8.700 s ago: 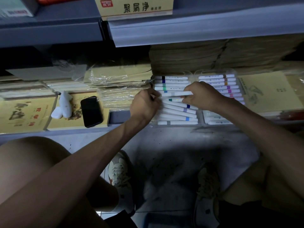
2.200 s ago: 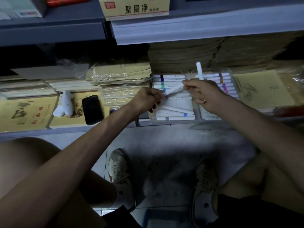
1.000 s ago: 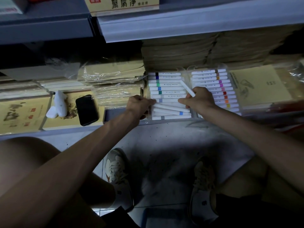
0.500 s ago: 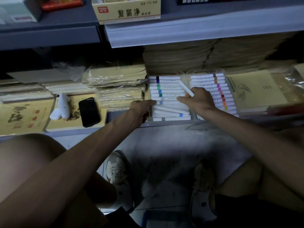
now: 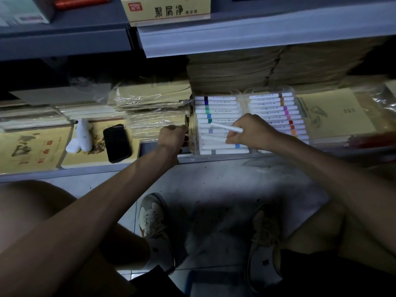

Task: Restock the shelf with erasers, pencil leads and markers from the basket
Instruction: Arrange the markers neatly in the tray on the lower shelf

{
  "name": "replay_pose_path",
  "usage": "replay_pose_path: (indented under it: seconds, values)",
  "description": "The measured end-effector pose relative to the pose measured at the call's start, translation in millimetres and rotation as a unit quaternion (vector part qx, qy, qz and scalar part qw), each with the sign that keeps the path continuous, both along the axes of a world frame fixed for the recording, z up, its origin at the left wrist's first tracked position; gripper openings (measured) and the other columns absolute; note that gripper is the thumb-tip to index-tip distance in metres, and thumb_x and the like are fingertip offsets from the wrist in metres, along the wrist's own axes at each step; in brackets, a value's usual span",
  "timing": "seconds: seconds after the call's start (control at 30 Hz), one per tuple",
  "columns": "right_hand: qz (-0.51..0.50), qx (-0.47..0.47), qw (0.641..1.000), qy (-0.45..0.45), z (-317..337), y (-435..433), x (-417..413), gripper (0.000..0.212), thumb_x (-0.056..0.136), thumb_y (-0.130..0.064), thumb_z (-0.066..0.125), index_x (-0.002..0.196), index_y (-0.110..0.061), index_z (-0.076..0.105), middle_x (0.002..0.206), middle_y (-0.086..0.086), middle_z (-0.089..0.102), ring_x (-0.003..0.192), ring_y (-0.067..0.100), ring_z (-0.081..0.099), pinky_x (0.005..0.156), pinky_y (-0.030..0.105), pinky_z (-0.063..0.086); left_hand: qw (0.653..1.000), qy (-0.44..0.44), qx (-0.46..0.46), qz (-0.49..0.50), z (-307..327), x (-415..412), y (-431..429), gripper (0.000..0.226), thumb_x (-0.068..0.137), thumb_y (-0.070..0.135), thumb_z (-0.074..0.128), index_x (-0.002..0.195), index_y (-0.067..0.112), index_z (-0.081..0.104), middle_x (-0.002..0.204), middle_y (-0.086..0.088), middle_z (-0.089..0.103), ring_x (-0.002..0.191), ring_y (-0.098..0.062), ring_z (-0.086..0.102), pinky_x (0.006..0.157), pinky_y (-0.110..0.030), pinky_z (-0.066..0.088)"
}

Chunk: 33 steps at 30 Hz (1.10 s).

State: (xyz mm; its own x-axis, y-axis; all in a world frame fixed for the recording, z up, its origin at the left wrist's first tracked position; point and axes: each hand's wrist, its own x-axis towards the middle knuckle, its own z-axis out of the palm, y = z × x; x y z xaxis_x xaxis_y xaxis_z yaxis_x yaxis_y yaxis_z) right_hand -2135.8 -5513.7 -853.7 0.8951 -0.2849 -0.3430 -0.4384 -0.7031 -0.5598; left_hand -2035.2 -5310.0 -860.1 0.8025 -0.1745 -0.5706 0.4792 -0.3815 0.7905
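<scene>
Nearest you, below the left marker case [image 5: 194,133], your left shoe [image 5: 155,224] and right shoe [image 5: 264,243] stand on the grey floor. Against that case's left wall your left hand [image 5: 171,137] is curled into a fist; whether it grips the wall cannot be told. Over the case's middle rows your right hand [image 5: 250,131] pinches a white marker [image 5: 225,127], which lies aslant with its free end pointing left. The clear case holds white markers banded blue, green and purple; the front few lie askew. Just right of it a second clear case [image 5: 246,93] holds markers banded brown, pink, red and orange. Left of it, past wrapped paper packs [image 5: 154,112], a black phone [image 5: 117,143] lies flat. Behind it brown paper stacks [image 5: 235,69] rise, and above it sits a yellow box [image 5: 166,9].
</scene>
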Motion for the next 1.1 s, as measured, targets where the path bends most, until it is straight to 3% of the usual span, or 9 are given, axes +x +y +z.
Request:
replay_pose_path:
  seconds: [0.1,0.17,0.23,0.33,0.4,0.57,0.67,0.87,1.1]
  values:
    - [-0.027,0.032,0.999,-0.030,4,-2,4,0.011,0.082,-0.029,0.083,0.085,-0.019,0.080,0.078,-0.001,0.073,0.065,0.012,0.065,0.057,0.025,0.049,0.998,-0.054,0.010,0.000,-3,1,1,0.013,0.100,0.016,0.058,0.091,0.009,0.066,0.087,-0.010,0.066,0.074,-0.023,0.061,0.053,-0.021,0.043]
    - [-0.092,0.082,0.990,-0.070,7,0,6,0.014,0.082,-0.030,0.082,0.086,-0.017,0.080,0.078,-0.003,0.072,0.068,0.010,0.064,0.058,0.024,0.048,0.992,-0.122,0.014,0.007,-5,2,1,0.016,0.097,0.018,0.058,0.084,0.013,0.066,0.083,-0.006,0.069,0.078,-0.025,0.063,0.065,-0.031,0.051]
    - [-0.171,0.175,0.966,-0.089,13,1,8,0.022,0.083,-0.032,0.079,0.085,-0.010,0.078,0.073,-0.003,0.068,0.059,0.008,0.056,0.052,0.025,0.041,0.983,-0.184,0.004,-0.001,-1,0,-1,0.015,0.094,0.022,0.057,0.089,0.015,0.070,0.083,-0.003,0.072,0.079,-0.024,0.067,0.074,-0.037,0.056]
    - [-0.216,0.328,0.916,-0.084,23,2,7,0.020,0.090,-0.027,0.071,0.089,-0.007,0.070,0.079,0.008,0.070,0.040,0.006,0.037,0.045,0.026,0.020,0.975,-0.209,-0.053,-0.054,11,-8,-8,0.018,0.099,0.012,0.054,0.095,0.008,0.072,0.078,0.000,0.069,0.068,-0.011,0.063,0.062,-0.026,0.052]
    - [-0.221,0.381,0.894,-0.085,26,4,8,0.014,0.093,-0.021,0.066,0.095,-0.007,0.065,0.080,0.011,0.072,0.036,0.004,0.032,0.041,0.024,0.017,0.974,-0.191,-0.074,-0.100,20,-18,-12,0.022,0.102,0.003,0.051,0.102,0.000,0.072,0.078,-0.001,0.068,0.060,-0.007,0.060,0.052,-0.017,0.046]
    - [-0.220,0.408,0.882,-0.087,24,9,8,0.010,0.095,-0.018,0.061,0.096,-0.009,0.062,0.079,0.008,0.072,0.038,0.006,0.026,0.037,0.021,0.018,0.978,-0.084,-0.115,-0.155,21,-31,-15,0.016,0.102,0.011,0.057,0.102,0.009,0.073,0.090,-0.009,0.075,0.069,-0.016,0.068,0.056,-0.023,0.051]
    - [-0.217,0.405,0.884,-0.086,21,10,6,0.010,0.094,-0.020,0.063,0.097,-0.010,0.065,0.084,0.008,0.073,0.040,0.006,0.027,0.039,0.022,0.018,0.977,-0.032,-0.151,-0.149,19,-31,-14,0.013,0.100,0.014,0.065,0.105,0.008,0.075,0.088,-0.007,0.077,0.067,-0.014,0.068,0.062,-0.027,0.053]
    - [-0.221,0.423,0.873,-0.106,19,5,3,0.025,0.095,-0.024,0.069,0.113,-0.006,0.070,0.107,0.011,0.077,0.038,0.004,0.029,0.037,0.020,0.020,0.981,-0.014,-0.154,-0.115,13,-26,-11,0.006,0.092,0.004,0.073,0.097,0.007,0.076,0.086,-0.010,0.075,0.065,-0.014,0.065,0.065,-0.029,0.053]
    - [-0.207,0.396,0.888,-0.113,25,10,5,0.019,0.098,-0.022,0.065,0.111,-0.009,0.071,0.104,0.010,0.078,0.035,0.004,0.038,0.038,0.021,0.019,0.982,-0.031,-0.130,-0.132,16,-27,-13,0.023,0.093,0.016,0.075,0.107,-0.003,0.073,0.087,-0.012,0.072,0.065,-0.016,0.066,0.058,-0.030,0.051]
